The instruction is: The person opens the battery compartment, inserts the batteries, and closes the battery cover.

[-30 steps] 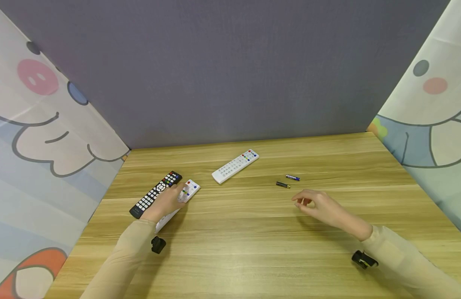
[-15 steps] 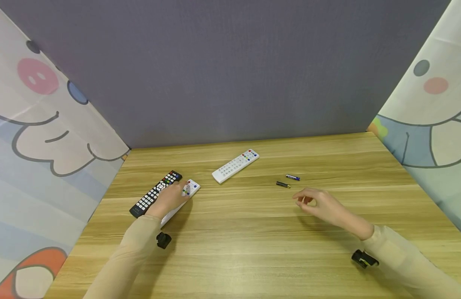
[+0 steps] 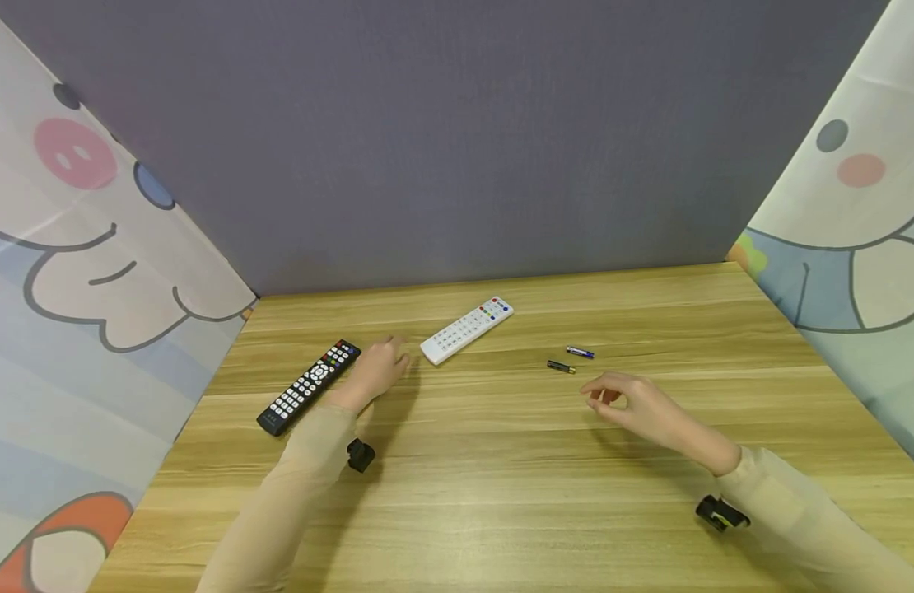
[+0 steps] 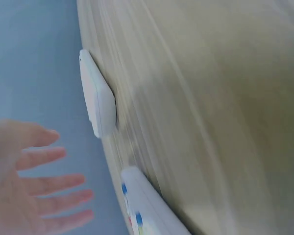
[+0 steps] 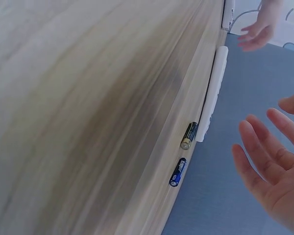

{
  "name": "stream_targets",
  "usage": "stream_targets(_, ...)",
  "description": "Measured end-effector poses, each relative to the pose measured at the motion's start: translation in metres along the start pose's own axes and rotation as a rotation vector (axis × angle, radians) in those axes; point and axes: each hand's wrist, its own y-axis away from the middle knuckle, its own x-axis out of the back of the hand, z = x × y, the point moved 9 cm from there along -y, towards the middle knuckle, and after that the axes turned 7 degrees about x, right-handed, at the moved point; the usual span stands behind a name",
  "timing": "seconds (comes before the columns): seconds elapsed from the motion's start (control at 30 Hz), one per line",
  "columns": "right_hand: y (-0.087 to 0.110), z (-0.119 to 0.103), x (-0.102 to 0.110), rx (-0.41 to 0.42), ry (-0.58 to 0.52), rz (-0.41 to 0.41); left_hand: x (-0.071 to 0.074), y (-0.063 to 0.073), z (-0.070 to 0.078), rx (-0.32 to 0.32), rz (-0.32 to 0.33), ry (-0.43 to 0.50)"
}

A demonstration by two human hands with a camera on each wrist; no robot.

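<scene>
My left hand [image 3: 375, 372] is over the left half of the table, its fingers extended and holding nothing. In the left wrist view its fingers [image 4: 54, 184] are spread apart. A white remote control [image 4: 152, 210] with coloured buttons lies below this hand; the hand and forearm cover it in the head view. Another white remote control [image 3: 468, 329] lies just to the right of the left hand. My right hand [image 3: 635, 405] hovers with loosely bent fingers and holds nothing. Beyond its fingertips lie a black-and-gold battery [image 3: 561, 366] and a blue-and-silver battery [image 3: 580, 352].
A black remote control [image 3: 309, 387] with white buttons lies to the left of my left forearm. The wooden table [image 3: 487, 494] ends at a grey partition [image 3: 472, 148] at the back. Cartoon-printed curtains [image 3: 79, 272] hang on both sides.
My left hand has moved right and away from me, off the white remote control toward the other white one. The right hand and the batteries stay where they were.
</scene>
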Motion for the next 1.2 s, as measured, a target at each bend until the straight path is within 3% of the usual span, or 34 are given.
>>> stream_targets(0.17,-0.001,0.001,-0.002,-0.019,-0.008,-0.01,-0.01,-0.012,0.01,0.011,-0.068,0.073)
stream_targets(0.43,-0.002,0.0,-0.003,-0.011,-0.021,-0.001,-0.022,-0.026,0.029,-0.008,-0.088,0.124)
stream_targets(0.9,-0.003,0.001,-0.007,-0.015,-0.039,-0.013,-0.053,-0.043,0.045,-0.049,-0.208,0.035)
stream_targets(1.2,-0.004,0.002,-0.01,-0.026,-0.042,-0.029,-0.062,-0.051,0.048,-0.072,-0.207,-0.07)
